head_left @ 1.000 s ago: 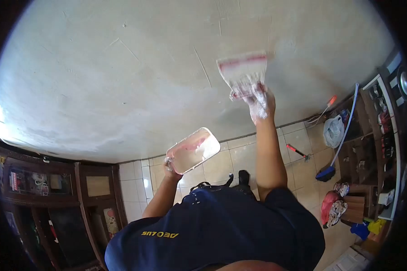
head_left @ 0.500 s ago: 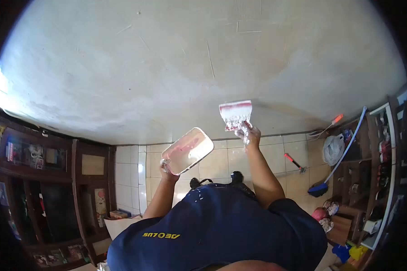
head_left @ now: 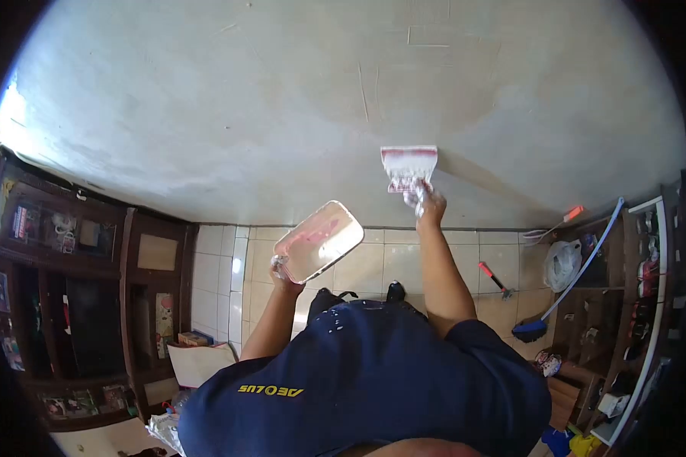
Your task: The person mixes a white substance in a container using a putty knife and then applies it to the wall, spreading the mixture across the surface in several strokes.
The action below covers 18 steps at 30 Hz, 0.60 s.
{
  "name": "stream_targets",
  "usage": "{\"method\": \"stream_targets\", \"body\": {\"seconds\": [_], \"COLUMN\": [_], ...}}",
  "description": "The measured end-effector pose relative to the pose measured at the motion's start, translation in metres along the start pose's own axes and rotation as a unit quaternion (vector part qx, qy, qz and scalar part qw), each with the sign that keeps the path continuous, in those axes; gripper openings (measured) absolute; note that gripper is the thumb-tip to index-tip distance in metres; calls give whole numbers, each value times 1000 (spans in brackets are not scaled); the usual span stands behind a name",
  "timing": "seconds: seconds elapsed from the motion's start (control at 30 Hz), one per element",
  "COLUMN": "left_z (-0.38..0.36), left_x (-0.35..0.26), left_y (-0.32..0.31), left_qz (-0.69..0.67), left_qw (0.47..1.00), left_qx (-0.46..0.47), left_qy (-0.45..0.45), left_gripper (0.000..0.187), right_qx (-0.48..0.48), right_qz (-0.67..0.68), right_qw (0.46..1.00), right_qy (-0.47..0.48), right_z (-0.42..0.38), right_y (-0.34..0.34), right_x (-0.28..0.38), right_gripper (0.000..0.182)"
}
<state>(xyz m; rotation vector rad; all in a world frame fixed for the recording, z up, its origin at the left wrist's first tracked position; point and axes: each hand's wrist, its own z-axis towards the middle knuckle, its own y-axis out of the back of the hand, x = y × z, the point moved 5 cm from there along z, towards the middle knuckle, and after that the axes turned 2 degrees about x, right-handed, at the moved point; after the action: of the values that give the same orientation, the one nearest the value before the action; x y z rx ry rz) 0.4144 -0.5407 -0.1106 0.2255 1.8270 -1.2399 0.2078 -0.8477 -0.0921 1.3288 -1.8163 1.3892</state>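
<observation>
My right hand (head_left: pixel 425 202) grips a wide putty knife (head_left: pixel 409 164) smeared with white filler, its straight edge right at the wall (head_left: pixel 282 114). White paste coats the fingers of that hand. Lower and to the left, my left hand (head_left: pixel 283 273) clasps the near end of a rectangular plastic tub (head_left: pixel 320 242). The tub is tilted, and pinkish and white smears cover its inside. Greyish smooth patches and a few thin scratch-like lines mark the wall.
A hammer (head_left: pixel 495 279) with a red handle lies on the tiled floor (head_left: pixel 457 263). To the right are a blue broom (head_left: pixel 532 329), a plastic bag (head_left: pixel 562 264) and a shoe rack (head_left: pixel 659 251). A dark wooden cabinet (head_left: pixel 126 305) stands at the left.
My right hand has raised the putty knife higher along the wall and slightly to the right. The tub in my left hand has shifted up a little. The view has tilted slightly.
</observation>
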Motion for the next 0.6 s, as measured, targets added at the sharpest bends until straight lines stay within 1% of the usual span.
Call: {"method": "stream_targets", "body": {"seconds": [0.03,0.07,0.1,0.13,0.17,0.2,0.23,0.27,0.3,0.33,0.37,0.4,0.43,0.47,0.53,0.57,0.6], "left_z": [5,6,3,3,7,6,1,1,-5,-9,-9,-7,-3,-2,-4,-2,-1], "left_x": [3,5,-3,-7,-8,-5,-3,-2,-11,-16,-18,-17,-20,-18,-13,-12,-13], "left_y": [6,9,-10,-21,-18,-16,-8,-5,-20,-26,-30,-30,-34,-30,-21,-19,-23], "left_qz": [-41,-41,32,105,111,110,92,75,-60,-58,-88,-120,-105,-105,-79,-54,-53], "left_qw": [999,999,999,994,992,993,996,997,997,997,994,989,994,994,996,994,994], "left_qx": [-20,-20,-3,16,38,36,17,1,-3,-3,-36,-68,29,27,-25,-91,-88], "left_qy": [28,25,-1,-26,-42,-39,-8,18,45,43,46,49,-4,-6,31,34,34], "left_gripper": [54,54,50,46,47,47,50,53,61,61,55,51,50,50,57,51,51], "right_qx": [37,73,74,107,139,158,175,125,91,58,60,35,11,13,59,60,95], "right_qz": [-31,-63,-64,-38,-12,7,24,-93,-59,-23,-20,-28,-39,-40,-45,-43,-27], "right_qw": [999,995,995,993,987,979,969,966,977,986,985,994,998,998,997,997,995], "right_qy": [0,1,1,42,83,128,170,208,182,157,159,104,47,47,-6,-3,14], "right_z": [-7,-7,-8,-16,-25,-31,-30,-15,-4,5,10,17,20,15,-1,-1,-9], "right_y": [5,6,3,-15,-34,-61,-87,-89,-89,-87,-79,-61,-45,-33,-14,-14,-22], "right_x": [-7,-10,1,26,57,98,126,133,128,118,104,79,58,46,23,25,37], "right_gripper": [26,27,27,25,24,23,22,21,22,23,23,23,23,23,24,24,24]}}
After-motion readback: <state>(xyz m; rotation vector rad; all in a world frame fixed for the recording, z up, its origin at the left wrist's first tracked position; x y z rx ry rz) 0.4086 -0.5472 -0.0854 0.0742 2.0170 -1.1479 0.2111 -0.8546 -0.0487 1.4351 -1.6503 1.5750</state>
